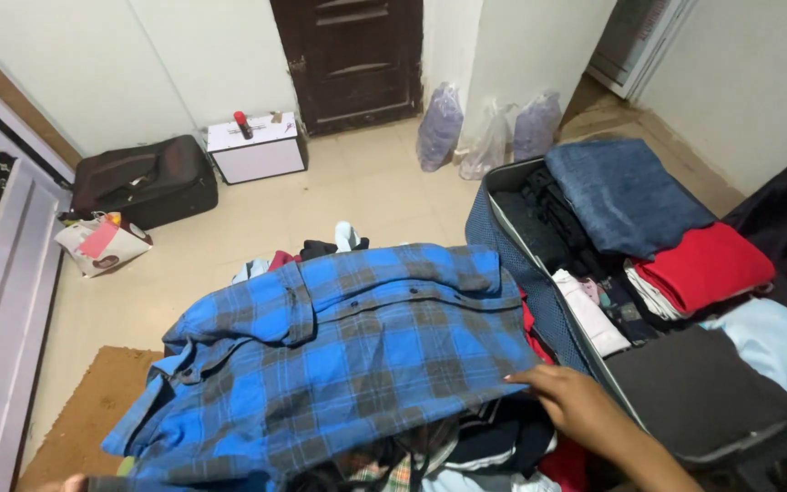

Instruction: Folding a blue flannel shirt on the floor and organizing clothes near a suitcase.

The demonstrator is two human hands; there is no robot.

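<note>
the right hand (576,401) has its fingers (526,376) stretched nearly flat, tips pressing the right edge of a blue plaid shirt (339,355) without gripping it. only a sliver of the left hand (70,483) shows at the bottom edge by the shirt's lower corner, its grip impossible to tell. the shirt lies spread over a pile of clothes (466,451), just beside an open suitcase (539,282) packed with folded garments

The pale tiled floor (339,196) carries a heap of clothes topped by a blue-and-grey checked shirt (348,355), an open suitcase (539,273) beside it, a dark soft bag (143,178) and white box (257,150) by the far wall, and a brown mat (84,410) at the near left corner.
</note>
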